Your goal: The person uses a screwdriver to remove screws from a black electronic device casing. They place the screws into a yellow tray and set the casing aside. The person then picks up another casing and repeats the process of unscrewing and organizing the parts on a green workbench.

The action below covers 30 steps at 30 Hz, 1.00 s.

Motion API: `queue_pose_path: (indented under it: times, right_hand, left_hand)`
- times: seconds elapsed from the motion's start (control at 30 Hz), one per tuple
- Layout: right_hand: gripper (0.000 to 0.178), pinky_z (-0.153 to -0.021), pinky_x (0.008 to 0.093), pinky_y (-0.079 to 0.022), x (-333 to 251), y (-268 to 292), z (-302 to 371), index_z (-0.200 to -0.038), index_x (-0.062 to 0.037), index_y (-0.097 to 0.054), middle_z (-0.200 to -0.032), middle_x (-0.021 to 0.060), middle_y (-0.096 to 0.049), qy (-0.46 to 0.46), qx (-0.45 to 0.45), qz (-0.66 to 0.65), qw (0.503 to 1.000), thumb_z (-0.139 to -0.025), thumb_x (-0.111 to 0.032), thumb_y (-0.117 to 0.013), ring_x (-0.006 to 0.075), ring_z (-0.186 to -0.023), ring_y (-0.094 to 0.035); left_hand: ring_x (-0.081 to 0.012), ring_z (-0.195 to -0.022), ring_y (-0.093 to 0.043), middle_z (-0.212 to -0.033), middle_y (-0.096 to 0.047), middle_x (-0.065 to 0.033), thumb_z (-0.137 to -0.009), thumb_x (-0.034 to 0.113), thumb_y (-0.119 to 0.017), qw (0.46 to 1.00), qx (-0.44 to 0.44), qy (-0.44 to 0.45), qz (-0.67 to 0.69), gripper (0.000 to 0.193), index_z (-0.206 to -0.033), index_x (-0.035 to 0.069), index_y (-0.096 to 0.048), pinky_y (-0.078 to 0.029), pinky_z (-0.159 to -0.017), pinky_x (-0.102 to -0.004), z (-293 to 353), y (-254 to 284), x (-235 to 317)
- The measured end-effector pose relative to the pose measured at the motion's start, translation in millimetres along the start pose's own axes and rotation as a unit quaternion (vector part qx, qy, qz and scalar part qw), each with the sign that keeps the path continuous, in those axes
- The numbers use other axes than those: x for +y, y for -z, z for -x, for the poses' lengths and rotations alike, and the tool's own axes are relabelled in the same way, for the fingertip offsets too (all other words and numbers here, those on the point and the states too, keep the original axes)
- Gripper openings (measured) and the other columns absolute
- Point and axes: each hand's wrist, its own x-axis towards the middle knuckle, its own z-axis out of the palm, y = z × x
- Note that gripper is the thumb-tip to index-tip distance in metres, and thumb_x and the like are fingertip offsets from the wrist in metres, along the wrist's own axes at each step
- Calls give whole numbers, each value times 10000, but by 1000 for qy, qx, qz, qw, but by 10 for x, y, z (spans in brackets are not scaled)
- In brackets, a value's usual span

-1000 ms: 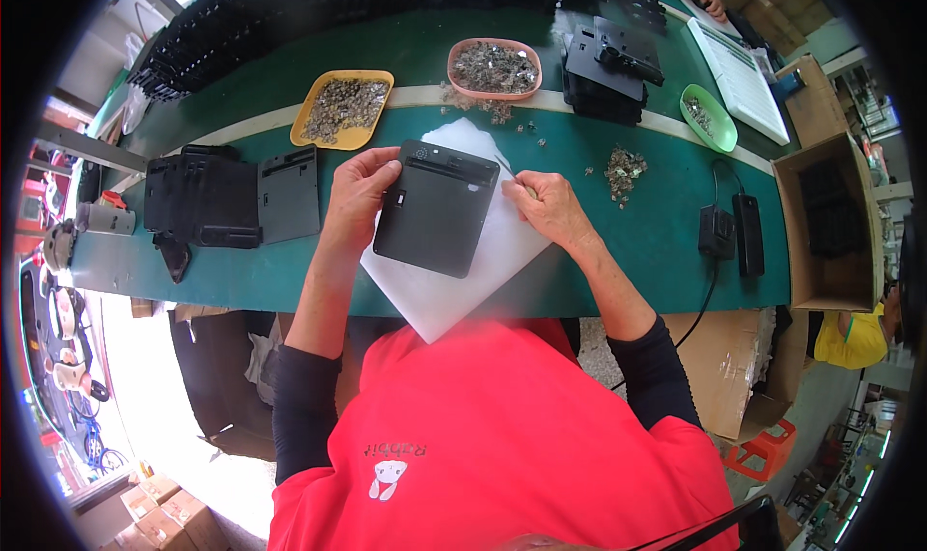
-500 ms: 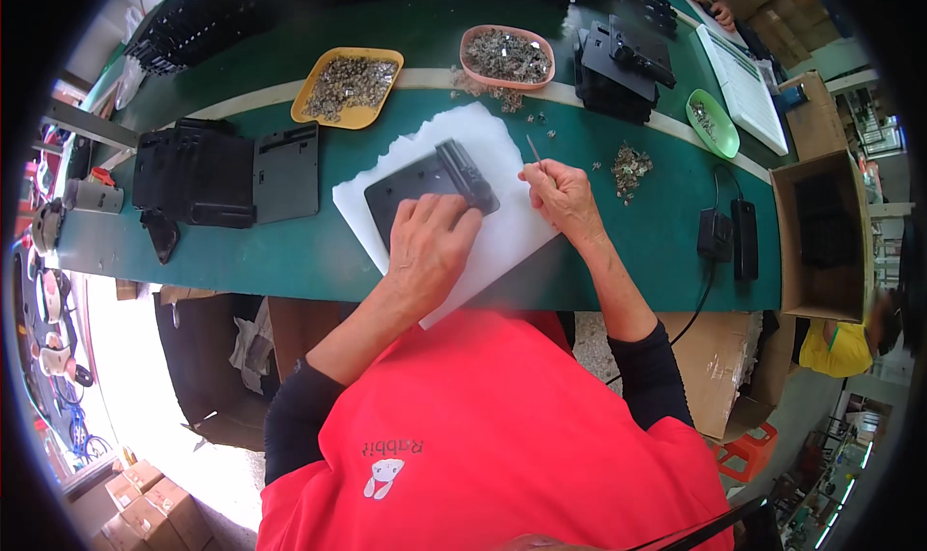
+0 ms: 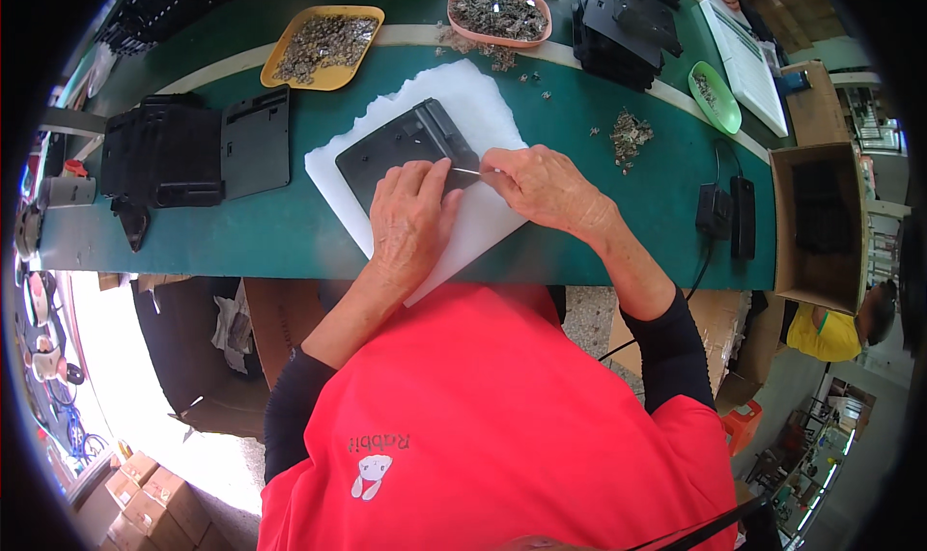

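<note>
A black plastic panel (image 3: 381,153) with a raised ridge along its right side lies on a white foam sheet (image 3: 473,87). My left hand (image 3: 410,218) holds the panel's near part, its fingers bent and pressed together by the ridge. From the right, my right hand (image 3: 550,189) pinches a thin silver metal tool (image 3: 465,171), whose kind I cannot make out. The tool's tip reaches the ridge close to my left fingertips. What the tip touches is too small to tell.
Beyond the foam stand a yellow tray (image 3: 275,63) and a pink tray (image 3: 497,37) of small metal parts. Loose parts (image 3: 630,141) and a green dish (image 3: 713,97) lie right. Black panels are stacked left (image 3: 179,155) and far right (image 3: 628,34). A power adapter (image 3: 715,211) sits near the right edge.
My right hand has moved left, bringing the tool from beside the panel onto its ridge. My left hand still rests on the panel. The whole view has shifted slightly.
</note>
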Motion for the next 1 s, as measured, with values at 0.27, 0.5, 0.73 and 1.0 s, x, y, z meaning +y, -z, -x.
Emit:
queue_pose_path:
  times: [0.27,0.5,0.73,1.0]
  right_hand:
    - [166,-714,455,-496,17,158,-179,-894,-32,-645,-819,208,-654,-1,-94,-11,995,-894,-129,-510,413,-784,-624]
    - [124,-679,464,-503,-7,84,-63,-891,-10,-597,-788,199,-651,17,-91,65,994,-879,-98,-511,392,-782,-644]
    - [96,-630,437,-515,152,-117,55,-885,-20,-567,-738,152,-639,113,1,88,990,-860,-94,-510,356,-713,-655]
    - [27,-556,378,-488,321,-5,-56,-833,-53,-530,-692,96,-587,190,-38,118,974,-818,-33,-540,300,-668,-636]
  left_hand:
    - [-251,-815,-554,-880,-553,-71,-726,124,-734,999,22,-3,-36,213,-897,59,-625,-455,-713,-367,-82,-94,24]
    - [-244,-761,-575,-833,-565,-54,-726,115,-733,999,5,-15,-40,179,-834,74,-597,-477,-664,-363,-127,-80,8]
    - [-237,-711,-578,-797,-563,-35,-727,91,-719,998,-34,-36,-28,185,-825,91,-563,-479,-606,-361,-220,-54,-17]
    - [-244,-695,-572,-776,-556,-49,-713,61,-720,999,-26,-37,-22,192,-806,82,-554,-474,-604,-357,-200,-79,-2]
